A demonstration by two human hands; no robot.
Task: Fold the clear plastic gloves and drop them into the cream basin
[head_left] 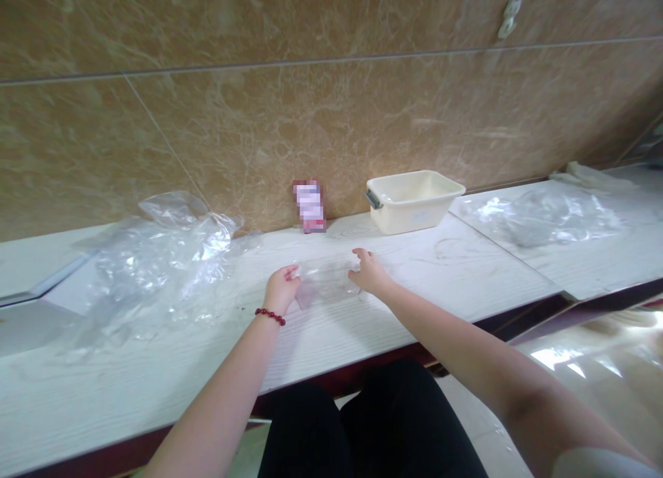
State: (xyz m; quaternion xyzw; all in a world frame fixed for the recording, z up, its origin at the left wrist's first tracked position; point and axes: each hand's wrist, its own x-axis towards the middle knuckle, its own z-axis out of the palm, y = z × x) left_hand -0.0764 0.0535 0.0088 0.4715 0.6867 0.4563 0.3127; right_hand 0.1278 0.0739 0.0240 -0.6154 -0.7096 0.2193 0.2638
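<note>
A small clear plastic bag (326, 282) lies on the white wood-grain table between my two hands. My left hand (282, 288), with a red bead bracelet (270, 317) at its wrist, is at the bag's left edge. Its fingers are curled in and appear to pinch that edge. Over the bag's right end is my right hand (370, 274), thumb and index finger spread apart. Nothing shows between those fingers. How far the right fingertips touch the film is hard to make out.
A heap of clear plastic bags (181, 257) covers the table on the left. Behind my hands, a blurred red-and-white packet (309, 206) leans on the marbled wall, beside a cream plastic tub (414, 219) with a grey handle. More clear plastic (549, 219) lies at right.
</note>
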